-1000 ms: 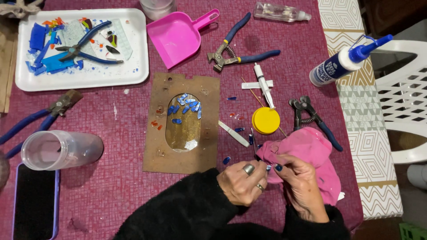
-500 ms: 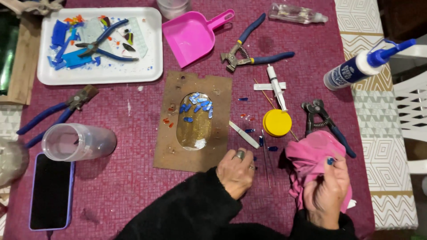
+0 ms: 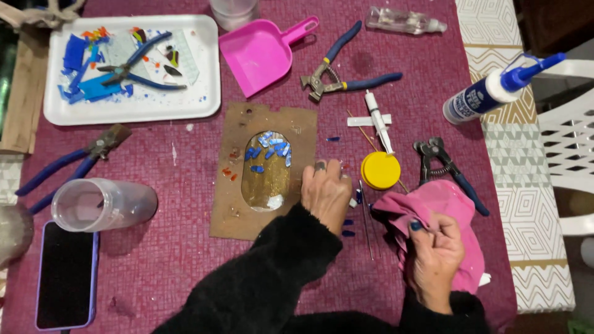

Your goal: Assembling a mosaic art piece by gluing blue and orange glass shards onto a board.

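Observation:
My left hand (image 3: pixel 326 193) rests palm down on the maroon tablecloth, its fingertips at the right edge of a brown board (image 3: pixel 226 204). On that board lies an oval glass piece (image 3: pixel 266 171) with blue glass bits at its top. My right hand (image 3: pixel 435 258) grips a pink cloth (image 3: pixel 455 204) bunched at the lower right. Small blue glass bits (image 3: pixel 348 227) and a thin metal rod (image 3: pixel 365 219) lie between my hands. A yellow lid (image 3: pixel 380 170) sits just beyond them.
A white tray (image 3: pixel 204 108) with blue glass scraps and pliers sits far left. Pink dustpan (image 3: pixel 263 52), blue-handled pliers (image 3: pixel 343 77), black pliers (image 3: pixel 445 167), glue bottle (image 3: pixel 495 89), clear jar (image 3: pixel 102 204), phone (image 3: pixel 65 275) surround the board. A white chair (image 3: pixel 572 142) stands right.
My left hand has moved up from near the cloth to the board's right edge. My right hand stays closed on the pink cloth, which shifted slightly.

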